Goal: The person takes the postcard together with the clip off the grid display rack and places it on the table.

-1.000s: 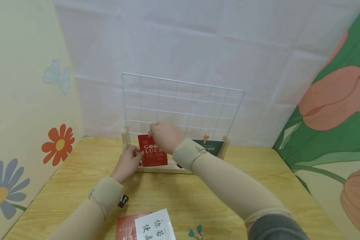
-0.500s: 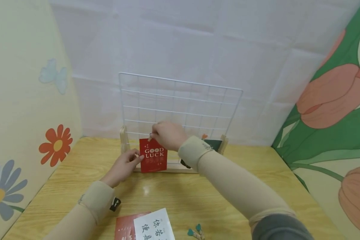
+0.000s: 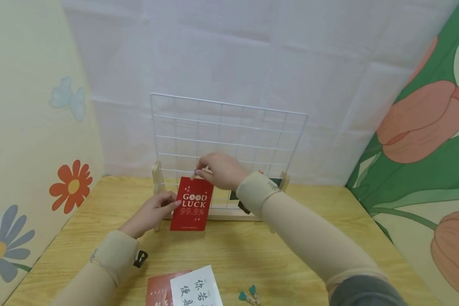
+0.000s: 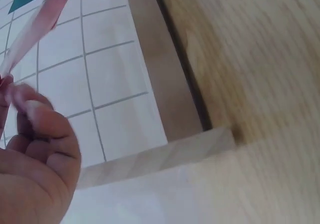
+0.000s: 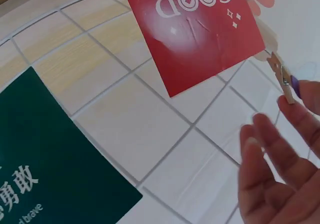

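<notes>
We see the red card (image 3: pixel 191 208) right of left hand (image 3: pixel 150 213), pinching its left edge, and below right hand (image 3: pixel 222 171), pinching wooden clothespin (image 5: pixel 281 74) at card's top.

The GOOD LUCK card (image 3: pixel 191 204) is red with white lettering, the clothespin (image 5: pixel 282 77) tan and purple. Another card (image 5: pixel 55 144) is dark green, the wire grid (image 3: pixel 222 103) white, the tabletop (image 3: pixel 222 246) grained yellow.
</notes>
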`<state>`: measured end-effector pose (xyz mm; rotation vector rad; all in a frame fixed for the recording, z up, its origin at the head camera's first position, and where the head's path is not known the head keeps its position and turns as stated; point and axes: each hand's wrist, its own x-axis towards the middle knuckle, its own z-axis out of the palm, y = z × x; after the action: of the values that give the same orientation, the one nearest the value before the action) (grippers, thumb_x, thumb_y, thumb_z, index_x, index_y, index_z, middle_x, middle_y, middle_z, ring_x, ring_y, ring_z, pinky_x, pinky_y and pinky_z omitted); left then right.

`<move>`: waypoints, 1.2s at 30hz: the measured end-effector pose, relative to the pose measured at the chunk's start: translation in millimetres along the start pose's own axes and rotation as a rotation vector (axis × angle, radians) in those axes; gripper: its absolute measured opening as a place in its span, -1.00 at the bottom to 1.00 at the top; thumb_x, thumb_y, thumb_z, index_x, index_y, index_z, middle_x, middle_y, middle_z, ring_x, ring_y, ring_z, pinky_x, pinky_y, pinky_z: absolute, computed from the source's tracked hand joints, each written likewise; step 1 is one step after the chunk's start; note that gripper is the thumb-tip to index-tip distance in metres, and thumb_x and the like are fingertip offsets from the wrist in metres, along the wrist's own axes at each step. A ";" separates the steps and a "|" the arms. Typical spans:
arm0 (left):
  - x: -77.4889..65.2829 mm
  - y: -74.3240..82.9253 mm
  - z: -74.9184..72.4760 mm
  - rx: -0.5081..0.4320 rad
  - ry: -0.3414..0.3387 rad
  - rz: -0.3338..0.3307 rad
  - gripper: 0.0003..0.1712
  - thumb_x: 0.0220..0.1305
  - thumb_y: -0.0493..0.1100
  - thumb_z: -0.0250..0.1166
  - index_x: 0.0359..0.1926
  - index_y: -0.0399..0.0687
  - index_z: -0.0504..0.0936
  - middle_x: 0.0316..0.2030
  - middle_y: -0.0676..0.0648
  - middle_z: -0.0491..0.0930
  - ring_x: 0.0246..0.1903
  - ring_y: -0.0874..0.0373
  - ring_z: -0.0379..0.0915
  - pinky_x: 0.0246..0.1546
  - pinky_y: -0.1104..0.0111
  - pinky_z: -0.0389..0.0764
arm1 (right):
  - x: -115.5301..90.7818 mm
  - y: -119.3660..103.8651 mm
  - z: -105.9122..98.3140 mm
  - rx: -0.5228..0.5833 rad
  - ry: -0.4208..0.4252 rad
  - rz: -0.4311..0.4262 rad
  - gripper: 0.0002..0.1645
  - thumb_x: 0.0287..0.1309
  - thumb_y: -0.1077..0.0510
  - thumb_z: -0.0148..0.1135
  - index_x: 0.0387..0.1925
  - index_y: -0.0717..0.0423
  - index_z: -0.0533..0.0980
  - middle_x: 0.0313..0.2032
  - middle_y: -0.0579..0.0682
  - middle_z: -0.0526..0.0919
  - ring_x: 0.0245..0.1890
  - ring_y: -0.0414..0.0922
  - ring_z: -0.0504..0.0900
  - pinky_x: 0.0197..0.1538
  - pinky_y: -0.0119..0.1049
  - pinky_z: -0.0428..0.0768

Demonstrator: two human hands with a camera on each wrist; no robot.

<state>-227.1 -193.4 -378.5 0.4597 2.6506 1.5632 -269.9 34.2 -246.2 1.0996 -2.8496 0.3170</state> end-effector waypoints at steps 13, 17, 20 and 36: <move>-11.6 0.4 -7.0 0.011 -0.094 -0.002 -0.79 0.55 -0.10 0.20 -0.06 -0.17 0.60 -0.12 -0.07 0.65 -0.02 -0.02 0.57 0.02 -0.02 0.60 | -29.6 12.9 2.2 -0.002 -0.081 -0.119 -0.73 0.49 -0.07 0.21 -0.06 -0.01 0.68 0.33 0.04 0.54 0.31 -0.02 0.52 0.30 -0.15 0.49; -14.4 1.8 -9.2 0.017 -0.113 -0.001 -0.83 0.54 -0.14 0.21 -0.08 -0.17 0.61 -0.14 -0.07 0.66 -0.04 -0.01 0.59 0.03 -0.05 0.60 | -39.0 17.5 2.6 -0.013 -0.095 -0.185 -0.75 0.47 -0.05 0.24 -0.10 0.02 0.68 0.41 0.12 0.45 0.37 0.05 0.47 0.37 -0.09 0.42; -15.2 5.2 -10.3 0.032 -0.115 0.007 -0.85 0.53 -0.16 0.21 -0.11 -0.16 0.60 -0.12 -0.07 0.66 -0.03 -0.02 0.59 0.04 -0.05 0.60 | -44.6 20.4 2.7 -0.008 -0.092 -0.206 -0.77 0.46 -0.02 0.26 -0.14 0.04 0.68 0.40 0.15 0.45 0.37 0.08 0.46 0.39 -0.06 0.39; -29.9 20.1 -17.9 0.068 -0.157 0.073 -0.88 0.52 -0.21 0.21 -0.23 -0.12 0.52 -0.07 -0.15 0.63 0.05 -0.19 0.59 -0.06 -0.04 0.68 | -69.4 27.8 8.1 0.028 -0.112 -0.211 -0.81 0.46 0.01 0.26 -0.14 0.02 0.67 0.44 0.07 0.41 0.37 0.00 0.46 0.26 -0.27 0.52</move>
<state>-196.9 -207.6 -356.1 0.6615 2.6009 1.3947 -237.0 98.1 -268.4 1.4517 -2.7949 0.2898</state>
